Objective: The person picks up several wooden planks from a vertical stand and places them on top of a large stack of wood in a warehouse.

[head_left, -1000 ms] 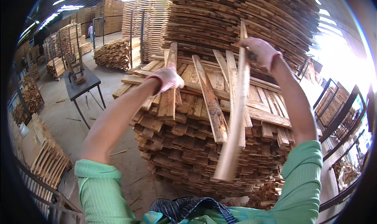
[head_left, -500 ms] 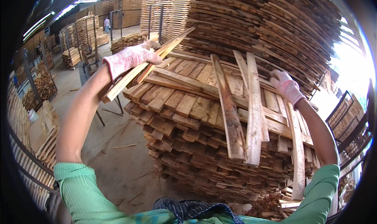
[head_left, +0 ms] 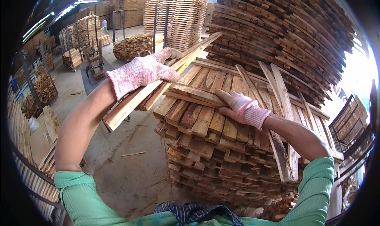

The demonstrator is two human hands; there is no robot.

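My left hand (head_left: 144, 72), in a pink and white knit glove, is closed around a few long wooden slats (head_left: 128, 107) held slantwise off the near stack's left edge. My right hand (head_left: 242, 109), gloved alike, lies over the stack, its fingers and thumb around a crosswise wooden strip (head_left: 192, 92). Under that strip, short boards form the top layer of the wood stack (head_left: 209, 123). To the right of my right hand, several loose slats (head_left: 283, 95) lie across the top, some jutting past the near edge.
A taller wood stack (head_left: 277, 40) rises right behind the near one. Farther off stand a pale timber stack (head_left: 176, 16), a low pile (head_left: 132, 47) and a wheeled cart (head_left: 95, 61). Scraps lie on the concrete floor (head_left: 114, 158). A person (head_left: 104, 25) stands far back.
My right hand has moved left from the stack's far right side to the crosswise strip. My left hand, still holding its slats, has shifted slightly right and nearer. The view has turned a little left.
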